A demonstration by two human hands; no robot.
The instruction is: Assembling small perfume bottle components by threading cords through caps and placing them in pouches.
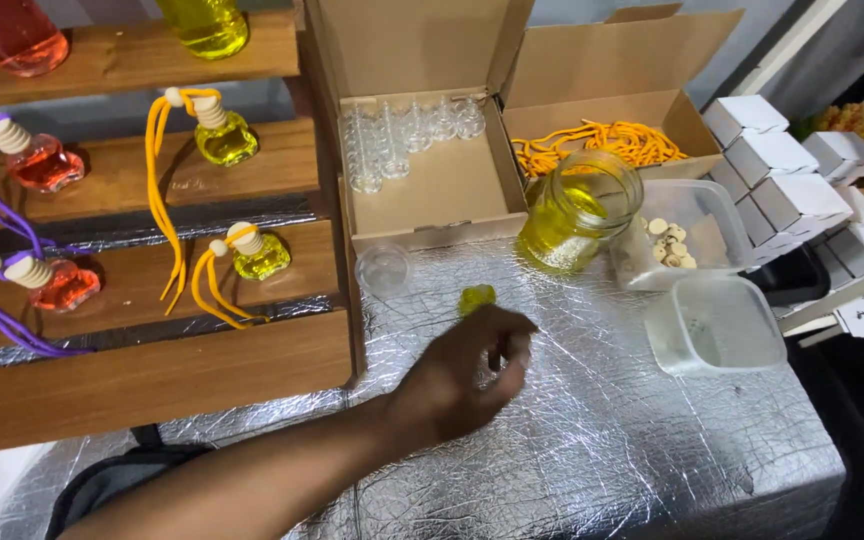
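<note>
**A:** From the head view, where is that hand?

**B:** The left hand (472,372) reaches in from the lower left, over the foil-covered table (602,460). Its fingers are curled in narrow, knuckles up. I cannot tell whether something small is pinched under them. The right hand is out of sight.

**A:** And the little bottle?

**B:** The small yellow-filled bottle (476,297) stands just beyond the fingertips. It is very near them, but I cannot say whether they touch. It looks uncapped to me.

**A:** So a nudge tips it?

**B:** That's my worry. The foil is crinkled, so the footing is uneven, and a brush of a knuckle could roll it and spill the liquid.

**A:** Anything worse nearby?

**B:** The open glass jar of yellow liquid (577,215), beyond the hand and to its right. It leans against nothing and has no lid on. A forearm swinging that way could knock it over and flood the plastic tub of wooden caps (674,240) just beside it.

**A:** And to the hand's left?

**B:** A clear round lid (383,268) lies by the cardboard box of empty glass bottles (422,130). It is light and easily flicked off the edge toward the wooden rack (152,375).
</note>
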